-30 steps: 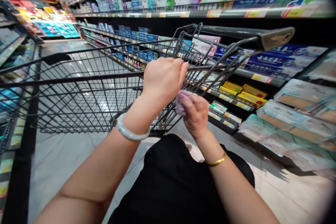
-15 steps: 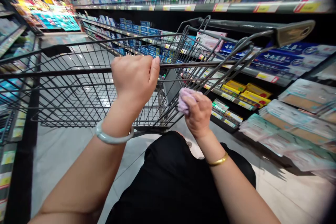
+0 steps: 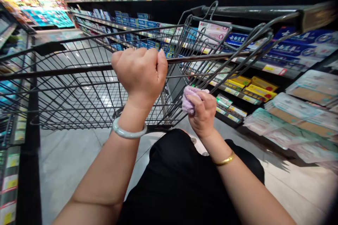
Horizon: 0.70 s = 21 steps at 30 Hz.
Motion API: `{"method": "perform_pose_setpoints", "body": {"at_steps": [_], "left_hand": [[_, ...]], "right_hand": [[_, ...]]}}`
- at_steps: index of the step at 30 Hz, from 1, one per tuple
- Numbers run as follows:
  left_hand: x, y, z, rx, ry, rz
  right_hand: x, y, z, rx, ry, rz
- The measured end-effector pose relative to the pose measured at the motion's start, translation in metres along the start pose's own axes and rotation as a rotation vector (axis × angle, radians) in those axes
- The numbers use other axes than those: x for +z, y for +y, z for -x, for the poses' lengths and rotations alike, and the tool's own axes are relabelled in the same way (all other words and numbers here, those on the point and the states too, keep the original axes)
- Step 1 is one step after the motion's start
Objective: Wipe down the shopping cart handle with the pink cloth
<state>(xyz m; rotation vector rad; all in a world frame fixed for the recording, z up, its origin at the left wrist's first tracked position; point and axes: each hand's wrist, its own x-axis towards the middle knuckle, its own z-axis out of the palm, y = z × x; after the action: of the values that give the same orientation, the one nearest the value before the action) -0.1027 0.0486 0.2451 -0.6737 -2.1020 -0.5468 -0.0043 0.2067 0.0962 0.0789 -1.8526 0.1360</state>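
Note:
A dark wire shopping cart stands crosswise in front of me. My left hand, with a pale bangle on its wrist, is wrapped round the cart's near top rail. In my right hand is a bunched lilac cloth, pinched between thumb and fingers beside the cart's end. A gold bracelet circles that wrist. The cart's push handle slants at the upper right, and no hand touches it. Through the wires the cart's basket shows its bare grid floor.
Shelves of boxed goods run along the right, with blue boxes and yellow boxes. Clear plastic packs hang or stack at the right edge. Another shelf edge borders the left. Grey tiled floor lies beneath the cart.
My left hand keeps its grip on the rail and appears slightly higher and further right. The right hand with the cloth has shifted slightly right. The view has turned a little.

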Motion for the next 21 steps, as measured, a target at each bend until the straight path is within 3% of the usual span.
{"method": "perform_pose_setpoints", "body": {"at_steps": [6,13,18,21], "left_hand": [[-0.001,0.001,0.002,-0.011,0.000,0.020],[-0.002,0.005,0.001,-0.044,-0.021,0.097],[0.000,0.007,0.001,-0.046,-0.026,0.111],[0.002,0.008,0.000,-0.034,-0.011,0.071]], "right_hand": [[0.007,-0.017,0.004,-0.137,-0.142,0.025],[-0.001,-0.009,-0.018,0.041,0.060,-0.011],[0.010,-0.036,-0.003,-0.099,-0.108,0.028],[0.004,-0.037,-0.011,-0.102,-0.097,0.036]]}}
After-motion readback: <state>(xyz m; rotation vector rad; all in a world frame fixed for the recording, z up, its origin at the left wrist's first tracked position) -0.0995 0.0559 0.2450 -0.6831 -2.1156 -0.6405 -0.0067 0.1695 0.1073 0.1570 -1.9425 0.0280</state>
